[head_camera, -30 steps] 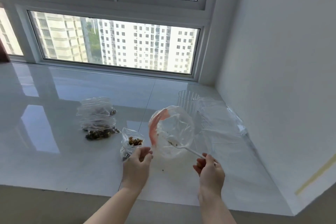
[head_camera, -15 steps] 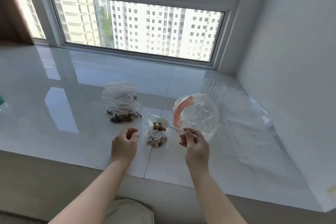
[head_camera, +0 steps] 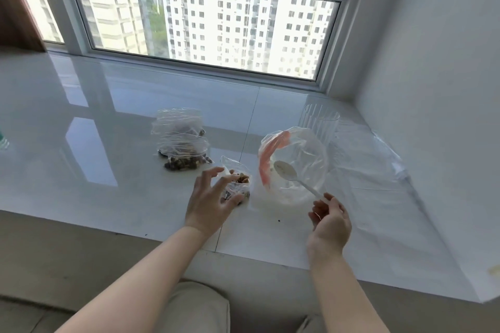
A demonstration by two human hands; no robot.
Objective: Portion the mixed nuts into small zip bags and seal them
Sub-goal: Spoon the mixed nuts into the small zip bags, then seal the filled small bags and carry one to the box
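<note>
Glossy white stone sill [head_camera: 113, 176]; at its twelve o'clock, clear small zip bags [head_camera: 180, 140] showing brown and tan nuts. Toward three o'clock, a white plastic spoon [head_camera: 293, 177] before a clear big bag [head_camera: 297, 162] with an orange-red strip; clear ribbed cup [head_camera: 322, 121]

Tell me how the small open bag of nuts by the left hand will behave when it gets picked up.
The small bag is thin crinkled film, so it will probably sag and fold. Its mouth looks open with nuts near the top, so tilting may spill some. It seems light, likely bottom-heavy.
</note>
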